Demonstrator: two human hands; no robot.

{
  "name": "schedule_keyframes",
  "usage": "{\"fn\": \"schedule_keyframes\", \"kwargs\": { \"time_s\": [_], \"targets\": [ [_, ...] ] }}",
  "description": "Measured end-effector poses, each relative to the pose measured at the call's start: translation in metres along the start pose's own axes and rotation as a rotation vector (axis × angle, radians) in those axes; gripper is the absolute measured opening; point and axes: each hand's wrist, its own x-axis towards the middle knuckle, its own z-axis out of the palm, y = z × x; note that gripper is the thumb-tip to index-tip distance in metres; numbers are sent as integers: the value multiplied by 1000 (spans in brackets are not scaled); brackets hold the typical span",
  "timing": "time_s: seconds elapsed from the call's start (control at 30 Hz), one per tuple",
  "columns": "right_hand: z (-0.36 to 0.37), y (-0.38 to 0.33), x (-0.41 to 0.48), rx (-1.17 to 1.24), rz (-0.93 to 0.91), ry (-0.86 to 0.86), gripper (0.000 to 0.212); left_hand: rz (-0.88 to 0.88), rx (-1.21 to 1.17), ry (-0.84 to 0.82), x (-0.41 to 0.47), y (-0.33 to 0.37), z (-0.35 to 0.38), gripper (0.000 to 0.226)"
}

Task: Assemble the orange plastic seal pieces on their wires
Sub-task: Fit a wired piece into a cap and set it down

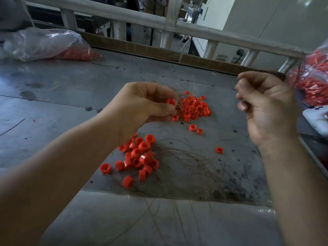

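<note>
My left hand (142,105) pinches one orange seal piece (171,102) with thin wires sticking up from it, just above the far pile of small orange seals (194,108). My right hand (264,105) hovers to the right with its fingers curled; a wire in it cannot be made out. A nearer pile of larger orange seals (138,157) lies below my left wrist, with a tangle of thin wires (186,167) spread to its right and over the table's front edge. Single seals (219,150) lie loose between the piles.
The grey metal table (62,96) carries a clear bag of orange parts (44,44) at the far left and another bag of orange seals (312,80) at the right edge. A white device (316,119) lies at the right. A white railing (159,22) runs behind.
</note>
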Motion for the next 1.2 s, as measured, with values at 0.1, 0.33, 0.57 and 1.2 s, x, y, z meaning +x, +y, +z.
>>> {"fn": "schedule_keyframes", "kwargs": {
  "time_s": [0.1, 0.33, 0.57, 1.2],
  "targets": [
    [13, 1, -11, -129, -55, -179, 23, -7, -184, -7, -15, -12, 1, 30],
    [35, 9, -32, -311, -101, -420, 28, 30, -174, -1, -19, -24, -4, 25],
    [38, 8, -37, -386, -115, -456, 25, 42, -172, -13, -19, -23, -2, 26],
    [41, 9, -42, -434, -86, -482, 24, 160, -95, 15, -20, -25, 0, 29]
  ]
}}
